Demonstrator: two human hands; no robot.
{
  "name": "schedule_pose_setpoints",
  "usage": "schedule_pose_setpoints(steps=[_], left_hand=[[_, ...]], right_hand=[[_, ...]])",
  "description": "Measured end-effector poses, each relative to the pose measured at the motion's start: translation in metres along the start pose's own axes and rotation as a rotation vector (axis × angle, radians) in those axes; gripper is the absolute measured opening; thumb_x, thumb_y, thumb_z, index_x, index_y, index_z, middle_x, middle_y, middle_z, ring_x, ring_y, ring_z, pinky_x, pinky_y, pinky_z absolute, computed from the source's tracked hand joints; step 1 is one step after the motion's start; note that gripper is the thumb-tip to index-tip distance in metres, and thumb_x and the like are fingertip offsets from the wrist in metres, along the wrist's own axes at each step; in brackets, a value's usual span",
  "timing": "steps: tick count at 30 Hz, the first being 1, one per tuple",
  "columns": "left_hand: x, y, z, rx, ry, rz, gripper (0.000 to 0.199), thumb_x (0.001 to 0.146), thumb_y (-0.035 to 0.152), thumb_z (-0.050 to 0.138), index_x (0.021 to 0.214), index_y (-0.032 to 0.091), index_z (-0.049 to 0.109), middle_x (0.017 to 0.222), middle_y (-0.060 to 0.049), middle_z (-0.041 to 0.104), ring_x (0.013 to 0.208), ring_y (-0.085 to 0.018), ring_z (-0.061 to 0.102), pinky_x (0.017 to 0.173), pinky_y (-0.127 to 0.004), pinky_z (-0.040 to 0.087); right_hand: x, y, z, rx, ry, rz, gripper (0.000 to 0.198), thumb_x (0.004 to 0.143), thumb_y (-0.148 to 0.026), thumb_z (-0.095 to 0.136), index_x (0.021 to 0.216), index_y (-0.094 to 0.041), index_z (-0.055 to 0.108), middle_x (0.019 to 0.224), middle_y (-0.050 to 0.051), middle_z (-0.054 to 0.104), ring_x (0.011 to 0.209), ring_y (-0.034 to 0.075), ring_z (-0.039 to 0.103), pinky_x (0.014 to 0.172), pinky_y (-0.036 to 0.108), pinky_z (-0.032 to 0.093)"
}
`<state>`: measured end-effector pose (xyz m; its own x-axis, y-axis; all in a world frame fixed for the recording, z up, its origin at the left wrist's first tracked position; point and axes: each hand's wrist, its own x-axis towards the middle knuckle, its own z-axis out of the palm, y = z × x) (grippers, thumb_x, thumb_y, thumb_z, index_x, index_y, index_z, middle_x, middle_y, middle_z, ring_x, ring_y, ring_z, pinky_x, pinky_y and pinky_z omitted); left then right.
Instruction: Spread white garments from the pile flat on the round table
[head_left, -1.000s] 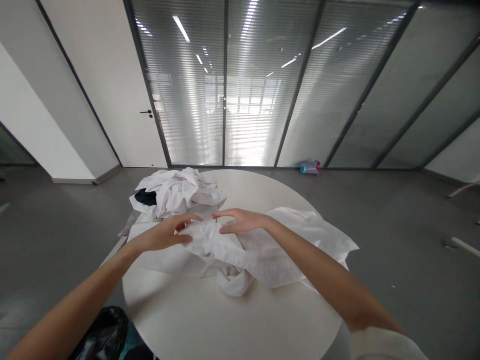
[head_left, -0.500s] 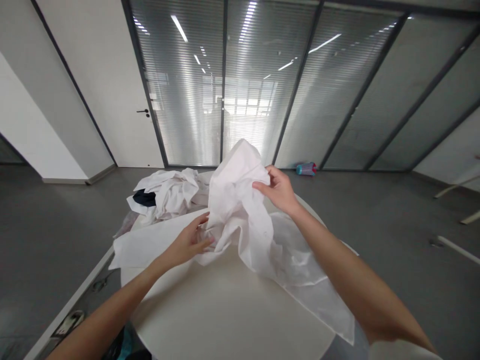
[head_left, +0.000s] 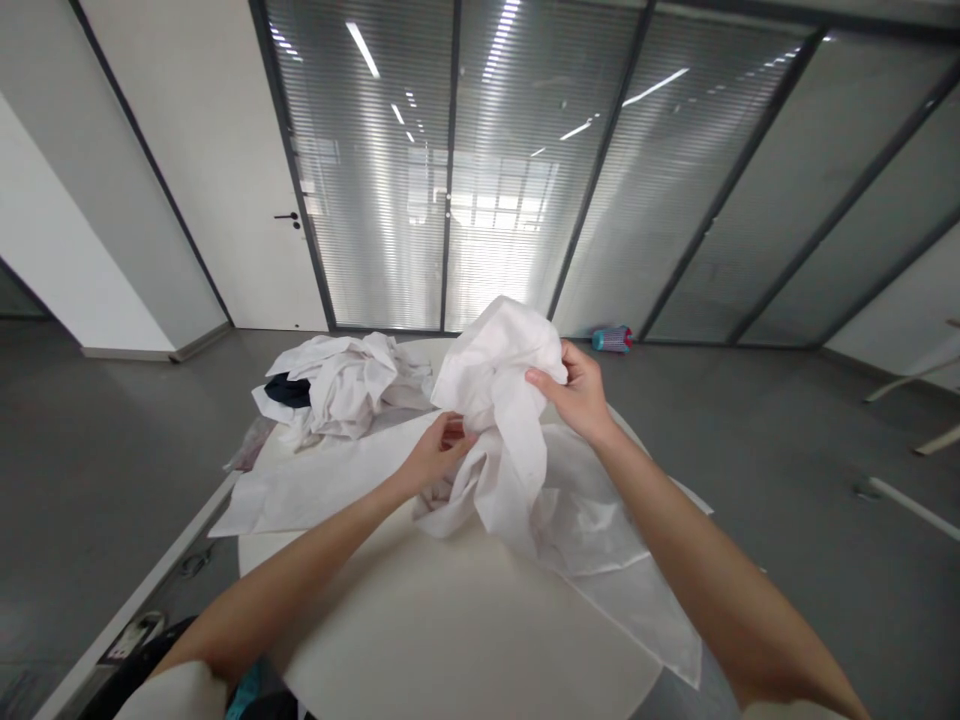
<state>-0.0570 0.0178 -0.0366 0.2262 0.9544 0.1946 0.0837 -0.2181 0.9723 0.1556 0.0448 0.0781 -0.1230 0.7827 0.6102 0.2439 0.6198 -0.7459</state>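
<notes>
A bunched white cloth (head_left: pixel 499 365) is raised above the round white table, its lower folds hanging onto the tabletop. My right hand (head_left: pixel 577 390) pinches its upper right side between thumb and fingers. My left hand (head_left: pixel 441 450) is closed around the gathered folds at its lower left, with some fingertips hidden in the fabric. Under and beside the cloth lie thin white sheets, one (head_left: pixel 315 485) spreading left and another, sheerer one (head_left: pixel 600 510) draping off the right edge.
A heap of crumpled white cloth (head_left: pixel 352 385) with a dark piece (head_left: pixel 287 390) lies at the table's (head_left: pixel 465 620) far left. A blue and pink package (head_left: pixel 612 339) rests on the floor by the glass partition. A floor socket (head_left: pixel 131 638) is at lower left.
The raised cloth has shifted right and its top has sunk lower. Both hands have moved right, and my left hand has also risen and closed more on the folds.
</notes>
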Motion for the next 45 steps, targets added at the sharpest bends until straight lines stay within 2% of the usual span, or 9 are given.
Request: schedule_pose_setpoints(steps=[4, 7, 11, 17, 22, 29, 35, 41, 45], left_hand=[[0.002, -0.002, 0.005, -0.102, -0.05, -0.014, 0.043, 0.08, 0.061, 0.065, 0.083, 0.019, 0.055, 0.081, -0.002, 0.062, 0.081, -0.019, 0.062, 0.078, -0.032, 0.051], [-0.003, 0.007, -0.008, -0.098, 0.09, 0.018, 0.041, 0.087, 0.062, 0.055, 0.091, 0.022, 0.049, 0.087, -0.002, 0.061, 0.082, -0.018, 0.061, 0.077, -0.032, 0.052], [-0.005, 0.034, -0.042, 0.235, 0.315, 0.182, 0.036, 0.092, 0.058, 0.047, 0.091, 0.022, 0.049, 0.079, 0.0, 0.055, 0.074, -0.017, 0.054, 0.07, -0.029, 0.048], [-0.01, 0.07, -0.087, 0.418, 0.217, 0.188, 0.037, 0.087, 0.055, 0.055, 0.087, 0.018, 0.061, 0.08, -0.003, 0.061, 0.075, -0.018, 0.056, 0.062, -0.026, 0.045], [-0.025, 0.061, -0.112, 0.195, -0.07, -0.037, 0.04, 0.071, 0.048, 0.075, 0.096, 0.017, 0.071, 0.092, -0.007, 0.072, 0.085, -0.025, 0.065, 0.075, -0.034, 0.052], [-0.054, 0.033, -0.131, 0.327, 0.013, -0.06, 0.033, 0.07, 0.049, 0.076, 0.078, 0.017, 0.071, 0.084, -0.004, 0.07, 0.077, -0.019, 0.061, 0.067, -0.028, 0.05], [-0.077, 0.029, -0.125, 0.265, 0.06, -0.244, 0.044, 0.075, 0.059, 0.07, 0.083, 0.017, 0.06, 0.067, 0.001, 0.058, 0.048, -0.012, 0.057, 0.039, -0.018, 0.03], [-0.092, 0.029, -0.114, -0.063, 0.138, -0.338, 0.049, 0.081, 0.061, 0.066, 0.107, 0.024, 0.045, 0.074, 0.005, 0.057, 0.049, -0.017, 0.067, 0.035, -0.019, 0.04], [-0.1, 0.03, -0.115, -0.057, 0.261, -0.214, 0.046, 0.082, 0.058, 0.066, 0.104, 0.021, 0.049, 0.071, 0.005, 0.058, 0.051, -0.013, 0.063, 0.047, -0.025, 0.052]], right_hand=[[0.001, 0.004, -0.009, -0.146, 0.014, -0.057, 0.052, 0.075, -0.073, 0.062, 0.076, -0.024, 0.044, 0.071, -0.002, 0.046, 0.066, 0.016, 0.042, 0.061, 0.028, 0.035], [0.006, 0.012, -0.025, -0.287, 0.038, -0.106, 0.051, 0.076, -0.067, 0.066, 0.072, -0.024, 0.041, 0.066, -0.004, 0.042, 0.062, 0.014, 0.038, 0.058, 0.027, 0.032], [0.013, 0.021, -0.049, -0.304, 0.021, -0.1, 0.054, 0.067, -0.063, 0.079, 0.07, -0.023, 0.042, 0.064, -0.005, 0.043, 0.06, 0.012, 0.039, 0.058, 0.026, 0.032], [0.01, 0.027, -0.074, 0.198, -0.331, 0.416, 0.06, 0.076, -0.052, 0.075, 0.127, -0.024, 0.06, 0.085, 0.001, 0.071, 0.079, 0.019, 0.066, 0.072, 0.031, 0.05], [-0.011, 0.04, -0.082, 0.4, -0.526, 0.658, 0.053, 0.071, -0.034, 0.08, 0.121, -0.023, 0.069, 0.117, 0.008, 0.073, 0.109, 0.025, 0.067, 0.097, 0.037, 0.049], [-0.042, 0.071, -0.077, 0.386, -0.568, 0.537, 0.064, 0.07, -0.043, 0.08, 0.13, -0.026, 0.064, 0.133, 0.01, 0.064, 0.126, 0.028, 0.057, 0.106, 0.042, 0.042], [-0.039, 0.091, -0.062, 0.075, -0.748, 0.484, 0.046, 0.068, -0.047, 0.078, 0.102, -0.016, 0.074, 0.093, 0.006, 0.073, 0.093, 0.026, 0.066, 0.089, 0.04, 0.049], [-0.029, 0.086, -0.074, -0.192, -0.614, 0.444, 0.042, 0.064, -0.055, 0.078, 0.073, -0.017, 0.065, 0.065, -0.003, 0.057, 0.062, 0.015, 0.053, 0.057, 0.026, 0.04], [-0.029, 0.07, -0.096, -0.037, -0.569, 0.355, 0.041, 0.071, -0.056, 0.075, 0.081, -0.019, 0.06, 0.076, -0.001, 0.059, 0.071, 0.016, 0.056, 0.063, 0.026, 0.043]])
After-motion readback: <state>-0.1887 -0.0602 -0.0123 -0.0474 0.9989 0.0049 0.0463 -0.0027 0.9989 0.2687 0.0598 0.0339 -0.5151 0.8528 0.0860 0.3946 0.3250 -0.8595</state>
